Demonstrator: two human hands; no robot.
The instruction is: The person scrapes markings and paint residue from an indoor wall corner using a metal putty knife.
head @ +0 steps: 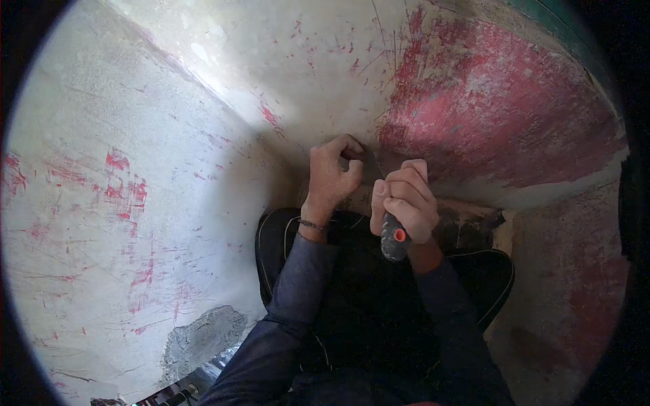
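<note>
My right hand [409, 200] is closed around the dark handle of a hand tool [393, 243], which has a red-orange ring near its end. The tool's working end points at the wall and is largely hidden; only a thin edge shows above my fingers. To the left, my left hand [335, 170] is held close to the wall with its fingers curled; whether it holds anything is not clear. In front of both hands is a wall [325, 76] with pale plaster and a large area of worn red paint [457, 106].
A pale side wall [193, 203] with red scraps and scratches stands close on the left, with a rough grey patch [205, 335] low on it. Another wall [563, 284] rises at the right. My bent knees in black trousers [495, 274] are between them.
</note>
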